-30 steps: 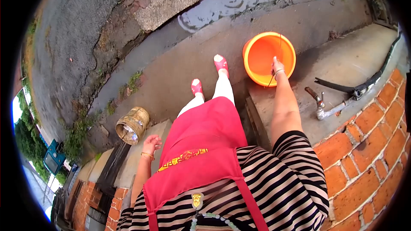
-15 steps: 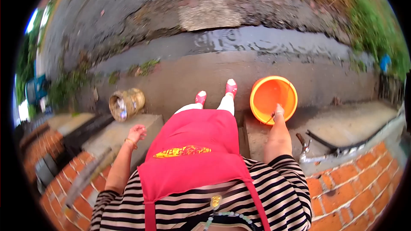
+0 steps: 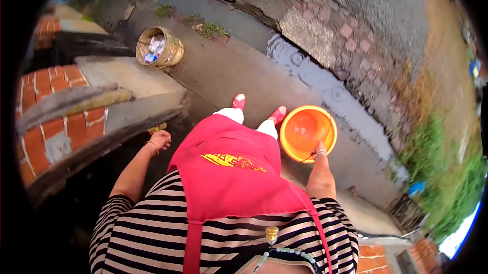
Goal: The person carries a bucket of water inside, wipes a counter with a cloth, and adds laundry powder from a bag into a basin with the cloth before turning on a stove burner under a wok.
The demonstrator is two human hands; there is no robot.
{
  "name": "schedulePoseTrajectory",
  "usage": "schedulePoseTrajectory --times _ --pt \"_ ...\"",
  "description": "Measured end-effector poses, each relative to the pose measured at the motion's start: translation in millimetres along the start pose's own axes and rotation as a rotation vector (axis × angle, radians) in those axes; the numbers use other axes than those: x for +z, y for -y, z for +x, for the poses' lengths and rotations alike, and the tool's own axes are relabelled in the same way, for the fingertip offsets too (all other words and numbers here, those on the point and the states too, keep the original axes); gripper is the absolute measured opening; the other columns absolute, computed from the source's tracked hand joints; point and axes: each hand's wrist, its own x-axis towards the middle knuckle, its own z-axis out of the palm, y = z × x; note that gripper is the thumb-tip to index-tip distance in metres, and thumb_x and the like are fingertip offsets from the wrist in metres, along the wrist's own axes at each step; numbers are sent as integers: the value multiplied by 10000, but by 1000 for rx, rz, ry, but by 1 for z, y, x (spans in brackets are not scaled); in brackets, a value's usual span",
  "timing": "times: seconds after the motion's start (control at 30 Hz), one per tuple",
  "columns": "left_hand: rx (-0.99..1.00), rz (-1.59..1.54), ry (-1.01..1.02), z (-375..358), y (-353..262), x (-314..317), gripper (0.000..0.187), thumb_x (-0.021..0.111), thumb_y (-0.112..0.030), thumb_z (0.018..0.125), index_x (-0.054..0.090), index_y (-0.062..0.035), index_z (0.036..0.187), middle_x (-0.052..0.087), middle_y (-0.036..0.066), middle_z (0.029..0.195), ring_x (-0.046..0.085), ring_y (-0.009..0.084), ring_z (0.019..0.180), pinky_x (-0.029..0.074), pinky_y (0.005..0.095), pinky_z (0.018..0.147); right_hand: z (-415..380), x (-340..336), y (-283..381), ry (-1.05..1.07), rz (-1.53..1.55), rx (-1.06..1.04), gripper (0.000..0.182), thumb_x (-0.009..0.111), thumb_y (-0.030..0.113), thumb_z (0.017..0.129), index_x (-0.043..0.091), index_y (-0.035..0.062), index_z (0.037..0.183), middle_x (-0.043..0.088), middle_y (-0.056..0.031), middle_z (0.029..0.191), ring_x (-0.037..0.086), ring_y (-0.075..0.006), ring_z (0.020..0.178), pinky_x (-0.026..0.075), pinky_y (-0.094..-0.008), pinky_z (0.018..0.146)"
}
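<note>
My right hand (image 3: 319, 149) is closed on the thin wire handle of an orange plastic bucket (image 3: 284, 140), at the near side of its rim. The bucket hangs to the right of my feet, its mouth facing up, with pale reflections inside. My left hand (image 3: 162, 140) hangs free at my left side, fingers loosely bent and holding nothing. Just beyond it, a small yellow-green thing (image 3: 156, 128) shows by the edge of the concrete step. A red apron (image 3: 229, 157) covers my front, and my red shoes (image 3: 239, 101) stand on wet concrete.
A stained pail (image 3: 175, 53) with litter inside stands ahead on the left. Beside it is a concrete ledge (image 3: 147, 78) with brickwork (image 3: 66, 88). A water-filled gutter (image 3: 325, 91) runs diagonally across, with rough paving beyond. Weeds (image 3: 432, 142) grow on the right.
My view and body have turned left, and the doorway ledge now lies beside my left arm. The orange bucket has come along in my right hand, off the step and over the lower concrete.
</note>
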Motion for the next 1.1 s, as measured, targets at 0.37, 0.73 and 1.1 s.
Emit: schedulePoseTrajectory --times 0.37,0.73,1.1 --pt "-103 -535 -316 -15 197 -45 31 524 -105 801 547 -97 821 573 35 690 539 129 509 450 271 416 -95 203 55 279 -549 -199 313 479 364 813 366 157 607 295 -24 436 323 -186 317 308 -342 311" --pt "-398 -944 -349 -101 374 126 64 504 -118 798 553 -102 835 576 71 683 553 193 522 451 342 413 -169 397 21 521 -1215 -415 272 508 340 801 459 95 692 359 -43 450 389 -193 349 343 -338 338" --pt "-417 -1366 -250 -64 516 168 80 539 -149 773 576 -91 814 597 84 757 577 228 602 477 371 470 -237 527 -67 922 -1500 -343 218 586 293 813 544 86 868 527 -56 708 512 -183 595 429 -309 537"
